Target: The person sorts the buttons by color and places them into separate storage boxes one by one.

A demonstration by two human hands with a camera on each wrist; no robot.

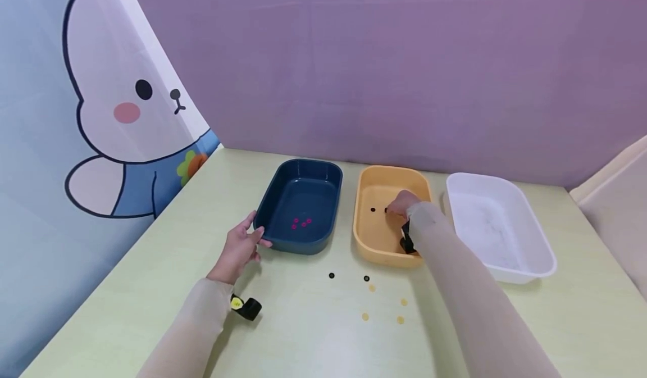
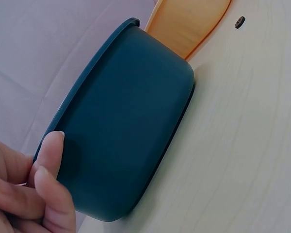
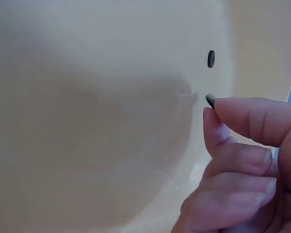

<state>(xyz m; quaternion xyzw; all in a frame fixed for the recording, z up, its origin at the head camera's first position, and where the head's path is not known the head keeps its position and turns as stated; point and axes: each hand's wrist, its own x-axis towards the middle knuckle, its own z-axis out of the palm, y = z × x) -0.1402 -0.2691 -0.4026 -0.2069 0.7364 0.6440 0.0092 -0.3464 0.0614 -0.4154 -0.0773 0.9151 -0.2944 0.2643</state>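
Observation:
Inside the orange tray (image 1: 359,229), my right hand (image 1: 402,203) pinches a small black button (image 3: 211,100) between thumb and index fingertip, close over the tray's floor. Another black button (image 3: 211,58) lies on that floor, just beyond the fingertips. My left hand (image 1: 241,246) holds the near left corner of the dark blue tray (image 1: 298,247) by its rim. Thumb and fingers bracket the rim in the left wrist view, with fingertips (image 2: 56,141) against the outer wall. Several pink buttons (image 1: 304,224) lie in the blue tray.
Two black buttons (image 1: 331,276) and several pale yellow buttons (image 1: 400,320) lie on the table (image 1: 303,333) in front of the trays. A white tray (image 1: 543,254) stands to the right of the orange one. A purple cloth (image 1: 384,74) hangs behind.

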